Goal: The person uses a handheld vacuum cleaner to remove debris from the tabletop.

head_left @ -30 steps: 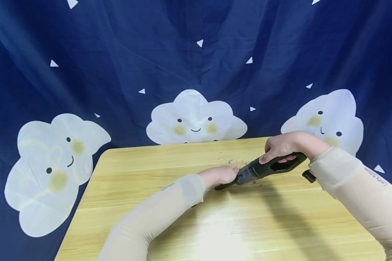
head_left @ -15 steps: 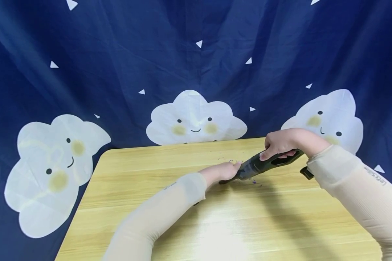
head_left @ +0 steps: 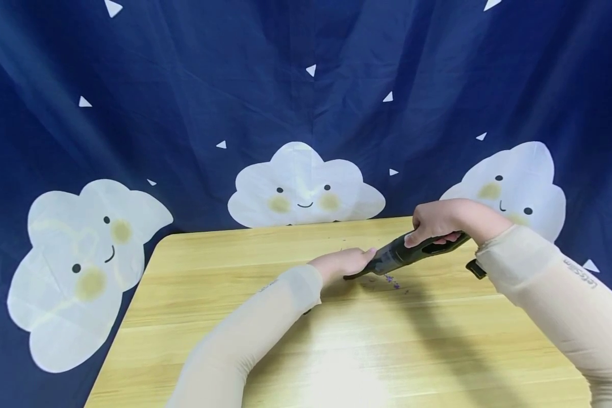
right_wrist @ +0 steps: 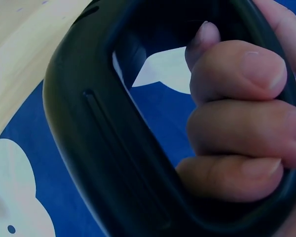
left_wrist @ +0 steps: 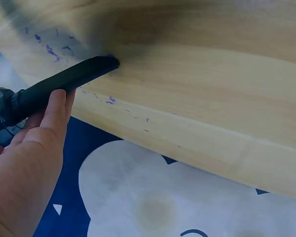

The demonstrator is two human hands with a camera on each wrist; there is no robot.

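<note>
Over the wooden table (head_left: 219, 277), a black handheld vacuum (head_left: 410, 250) slanted upward from left to right. The left hand (head_left: 341, 263) touched its nozzle (left_wrist: 69, 79); whether it gripped, I could not tell. Next came the see-through canister (head_left: 385, 260), contents too dark to make out, with purple scraps (head_left: 396, 286) nearby on the tabletop. The right hand (head_left: 441, 220) grasped the looped handle (right_wrist: 103, 138).

Looking from the head view, I couldn't make out most of the fingers of the left hand (head_left: 343, 263), and the right hand (head_left: 436, 222) hid part of the handheld vacuum (head_left: 402, 253). The purple bits (head_left: 392, 281) were too small to identify. The left sleeve (head_left: 255, 328), right sleeve (head_left: 556, 300) and counter (head_left: 209, 283) all ran off the bottom edge.
</note>
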